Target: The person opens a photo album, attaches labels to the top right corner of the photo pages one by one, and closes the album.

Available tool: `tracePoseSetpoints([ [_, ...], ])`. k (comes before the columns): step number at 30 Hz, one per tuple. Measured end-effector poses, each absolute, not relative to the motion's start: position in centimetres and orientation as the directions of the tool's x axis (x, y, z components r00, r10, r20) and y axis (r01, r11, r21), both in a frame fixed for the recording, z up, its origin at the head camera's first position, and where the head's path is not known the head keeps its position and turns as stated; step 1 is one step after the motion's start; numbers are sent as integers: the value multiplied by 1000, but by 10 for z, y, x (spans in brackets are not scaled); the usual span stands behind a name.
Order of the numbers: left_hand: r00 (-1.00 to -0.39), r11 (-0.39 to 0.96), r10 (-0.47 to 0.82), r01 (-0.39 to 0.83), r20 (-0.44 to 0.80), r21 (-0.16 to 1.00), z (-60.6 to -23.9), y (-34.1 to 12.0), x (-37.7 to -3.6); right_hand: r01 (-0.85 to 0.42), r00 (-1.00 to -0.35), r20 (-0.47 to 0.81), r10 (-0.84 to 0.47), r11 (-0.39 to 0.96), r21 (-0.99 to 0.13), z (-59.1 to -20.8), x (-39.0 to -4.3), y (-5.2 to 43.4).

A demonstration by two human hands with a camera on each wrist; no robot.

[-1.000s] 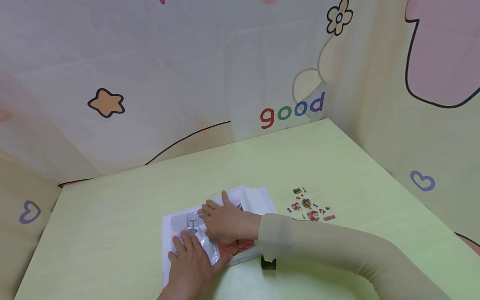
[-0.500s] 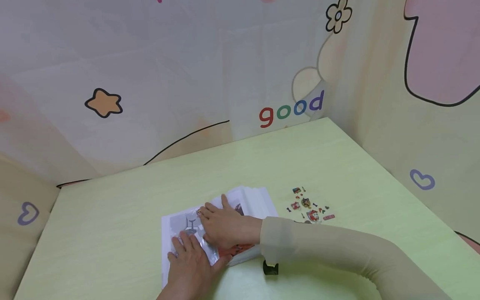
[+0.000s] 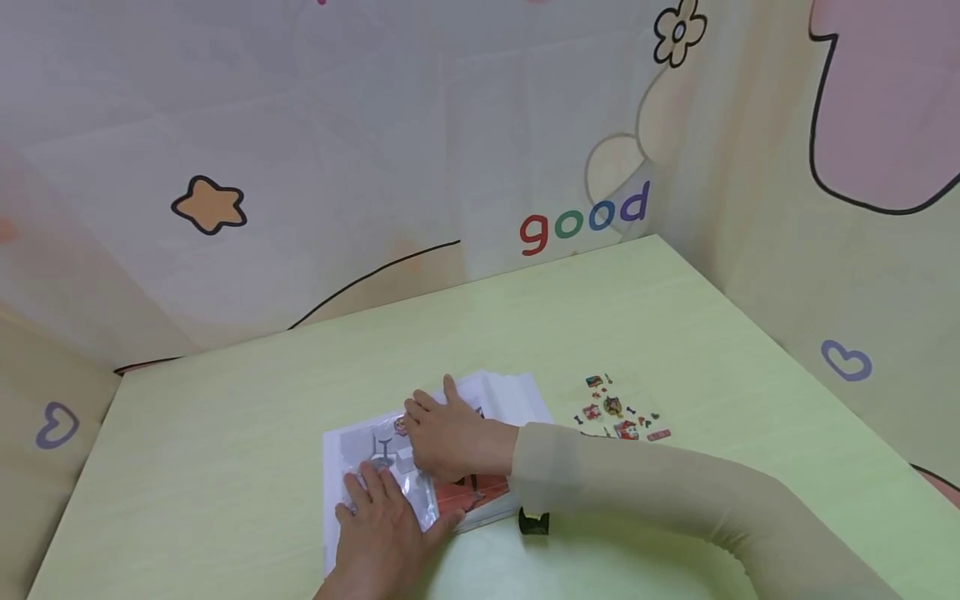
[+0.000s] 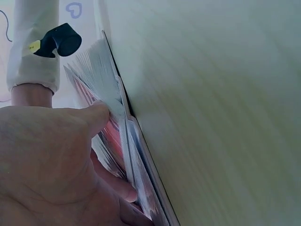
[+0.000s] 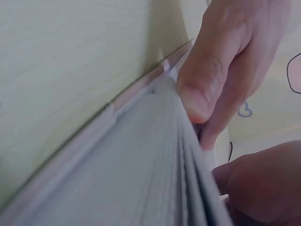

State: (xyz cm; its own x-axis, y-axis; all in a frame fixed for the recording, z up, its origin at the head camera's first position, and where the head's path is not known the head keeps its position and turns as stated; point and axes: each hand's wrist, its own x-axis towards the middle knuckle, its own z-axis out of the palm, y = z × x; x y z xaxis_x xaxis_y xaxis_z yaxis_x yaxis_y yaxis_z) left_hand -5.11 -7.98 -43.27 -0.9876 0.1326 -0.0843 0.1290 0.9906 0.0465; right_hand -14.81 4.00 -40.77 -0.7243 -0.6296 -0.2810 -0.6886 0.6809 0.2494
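Observation:
An open sticker book lies on the green table, near its front edge. My left hand rests flat on the glossy left page, fingers straight and thumb out to the right. My right hand lies across the middle of the book. Its fingers press the page beside a small sticker. In the left wrist view my left thumb touches the fanned pages. In the right wrist view my right thumb lies against the page stack.
A sheet of small colourful stickers lies on the table right of the book. A black wrist camera hangs under my right sleeve. Printed curtain walls close in the table at the back and right.
My right hand has shifted slightly over the page and still presses it. My left hand and the book have not moved.

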Motion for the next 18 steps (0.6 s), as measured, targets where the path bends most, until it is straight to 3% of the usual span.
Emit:
tracePoseSetpoints([
  [5,-989,990,135,133,-52,46,-433,-81,-50,-691,-722,-248,-646,690,215,-406,-139,39],
  [10,-991,991,132,132,-16,34,-435,-81,-50,-717,-697,-273,-663,645,265,-406,-132,38],
  [18,-990,990,133,131,-34,54,-435,-80,-50,-710,-703,-312,-639,652,267,-409,-147,39],
])
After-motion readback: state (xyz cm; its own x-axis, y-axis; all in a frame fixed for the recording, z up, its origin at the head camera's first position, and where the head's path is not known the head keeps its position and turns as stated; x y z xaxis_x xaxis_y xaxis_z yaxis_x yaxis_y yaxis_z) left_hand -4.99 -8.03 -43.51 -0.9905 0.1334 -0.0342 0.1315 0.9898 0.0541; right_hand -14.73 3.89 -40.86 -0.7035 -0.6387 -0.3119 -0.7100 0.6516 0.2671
